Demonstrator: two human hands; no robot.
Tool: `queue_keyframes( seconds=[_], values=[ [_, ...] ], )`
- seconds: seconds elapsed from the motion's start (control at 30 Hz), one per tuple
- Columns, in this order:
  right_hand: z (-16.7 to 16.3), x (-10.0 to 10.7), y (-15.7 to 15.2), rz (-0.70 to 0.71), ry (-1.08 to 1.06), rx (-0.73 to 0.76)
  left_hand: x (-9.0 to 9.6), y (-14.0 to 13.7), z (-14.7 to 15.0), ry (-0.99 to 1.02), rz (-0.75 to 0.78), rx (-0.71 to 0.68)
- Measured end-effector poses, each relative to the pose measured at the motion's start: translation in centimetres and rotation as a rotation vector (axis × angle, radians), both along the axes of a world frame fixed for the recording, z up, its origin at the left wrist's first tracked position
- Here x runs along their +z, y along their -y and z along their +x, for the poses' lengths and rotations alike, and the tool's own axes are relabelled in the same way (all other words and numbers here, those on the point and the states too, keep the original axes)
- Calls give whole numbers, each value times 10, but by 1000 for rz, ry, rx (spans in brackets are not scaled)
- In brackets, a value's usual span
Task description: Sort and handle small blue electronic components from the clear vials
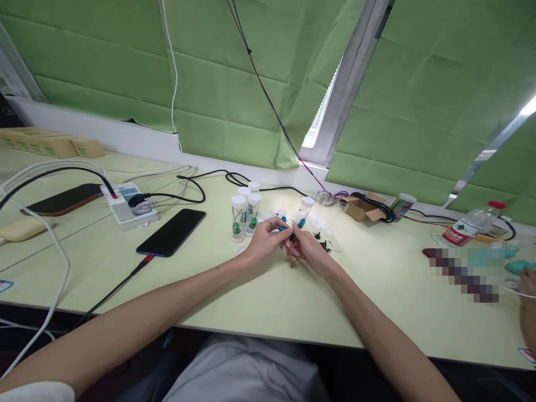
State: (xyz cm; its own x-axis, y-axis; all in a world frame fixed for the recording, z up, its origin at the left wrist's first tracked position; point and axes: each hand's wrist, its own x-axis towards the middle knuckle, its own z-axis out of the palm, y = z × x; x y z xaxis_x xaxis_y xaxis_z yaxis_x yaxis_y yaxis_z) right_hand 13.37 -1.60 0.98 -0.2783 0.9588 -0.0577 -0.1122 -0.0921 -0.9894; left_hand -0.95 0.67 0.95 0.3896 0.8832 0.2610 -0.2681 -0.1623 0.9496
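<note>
My left hand [267,237] and my right hand [307,250] meet over the table, fingertips pinched close together. Between them is a small blue part [282,228] with a thin metal wire, and something dark by the right fingertips; its exact kind is too small to make out. Another blue piece [301,223] shows just behind my right hand. Left of my hands stand several clear tubes [238,220] with white caps, some holding a green ball-like part and thin wires. Small black parts [324,244] lie scattered right of my right hand.
A phone [171,233] on a cable and a white power strip [128,206] lie at left. Behind to the right are an opened cardboard box [363,206] and a canister [404,206]. Further right lies a red-capped bottle [473,224], near another person's hand [528,279].
</note>
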Motion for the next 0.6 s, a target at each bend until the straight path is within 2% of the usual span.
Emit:
queue_keyframes(
  seconds=[0.27,0.6],
  values=[
    [-1,-3,-2,27,27,-17,4,2,0,-23,-20,13],
    [0,-5,-2,46,51,-2,-1,0,-1,-37,-14,-2]
  ],
)
